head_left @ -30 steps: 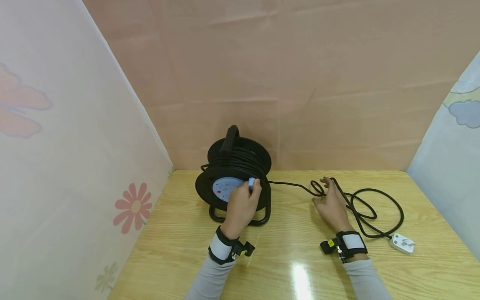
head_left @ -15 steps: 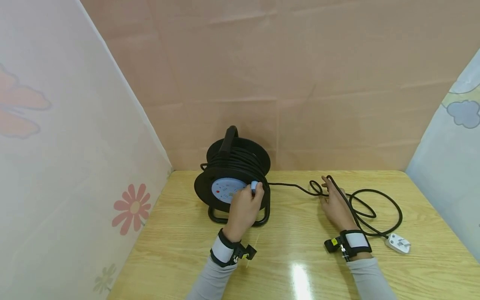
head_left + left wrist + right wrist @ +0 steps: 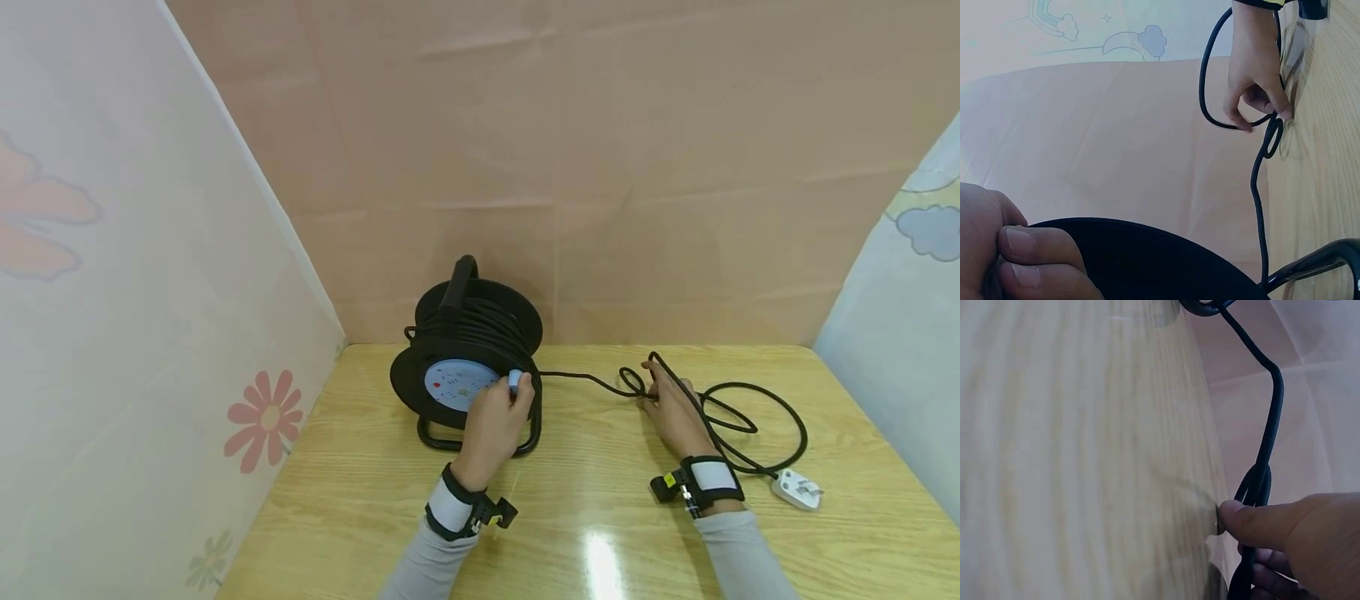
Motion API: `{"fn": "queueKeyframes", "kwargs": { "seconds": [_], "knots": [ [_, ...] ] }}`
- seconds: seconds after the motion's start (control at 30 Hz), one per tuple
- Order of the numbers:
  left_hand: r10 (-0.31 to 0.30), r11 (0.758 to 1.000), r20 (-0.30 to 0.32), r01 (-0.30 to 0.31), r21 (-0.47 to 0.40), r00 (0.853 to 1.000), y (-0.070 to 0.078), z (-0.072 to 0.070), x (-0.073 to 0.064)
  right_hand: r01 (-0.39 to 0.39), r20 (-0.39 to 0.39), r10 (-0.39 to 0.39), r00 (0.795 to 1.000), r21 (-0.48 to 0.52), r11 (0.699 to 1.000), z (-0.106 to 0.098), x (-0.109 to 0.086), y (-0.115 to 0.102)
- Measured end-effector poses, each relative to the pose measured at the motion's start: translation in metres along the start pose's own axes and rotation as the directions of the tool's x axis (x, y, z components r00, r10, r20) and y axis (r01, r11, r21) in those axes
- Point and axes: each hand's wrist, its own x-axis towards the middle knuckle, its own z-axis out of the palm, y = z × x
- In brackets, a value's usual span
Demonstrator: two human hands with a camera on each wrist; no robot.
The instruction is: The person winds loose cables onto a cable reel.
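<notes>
A black cable reel [image 3: 468, 350] with a light blue socket panel [image 3: 457, 382] stands upright on its tube frame at the table's middle left. My left hand [image 3: 492, 421] grips the small light blue winding knob [image 3: 514, 380] on the reel's front; in the left wrist view its curled fingers [image 3: 1041, 250] hide the knob. From the reel a black cable [image 3: 570, 374] runs right to my right hand [image 3: 672, 414], which holds it between thumb and fingers near a small loop. The right wrist view shows the thumb [image 3: 1254, 519] against the cable [image 3: 1270, 425]. Part of the cable passes over the back of that hand.
Loose cable coils [image 3: 757, 385] lie right of my right hand, ending in a white plug [image 3: 797, 489]. A wooden table [image 3: 360, 525] carries everything. A brown backdrop [image 3: 637, 208] rises behind it, with patterned sheets [image 3: 150, 292] at both sides.
My left hand and the knob have moved a little right and down across the reel's face. My right hand has shifted slightly right, and the cable now crosses its back.
</notes>
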Motion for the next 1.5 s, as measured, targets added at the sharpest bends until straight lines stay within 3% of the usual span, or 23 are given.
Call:
{"fn": "queueKeyframes", "kwargs": {
  "seconds": [0.2,0.67,0.8,0.97,1.17,1.5],
  "knots": [
    [0.01,1.0,0.006,-0.01,0.005,1.0,0.001,0.002,-0.002,0.004,-0.078,-0.01,0.997,-0.077,0.997,0.004,0.003,-0.001],
    [0.001,1.0,0.015,-0.001,0.013,1.0,-0.001,0.011,-0.006,-0.052,-0.079,0.052,0.996,-0.002,0.999,0.005,0.001,-0.005],
    [-0.003,0.999,0.014,0.003,0.043,1.0,-0.002,0.013,-0.007,-0.106,-0.075,0.111,0.991,0.064,0.992,0.005,0.0,-0.004],
    [-0.022,0.997,0.04,0.019,0.077,0.999,-0.004,0.018,-0.01,-0.194,-0.027,0.203,0.979,0.182,0.964,0.003,-0.001,-0.003],
    [-0.032,0.996,0.055,0.027,0.086,0.998,-0.008,0.023,-0.012,-0.167,-0.037,0.173,0.984,0.14,0.976,0.002,0.0,-0.002],
    [-0.052,0.995,0.09,0.044,0.087,0.995,-0.016,0.031,-0.017,-0.179,-0.028,0.186,0.982,0.172,0.969,0.002,0.0,0.0]
  ]
}}
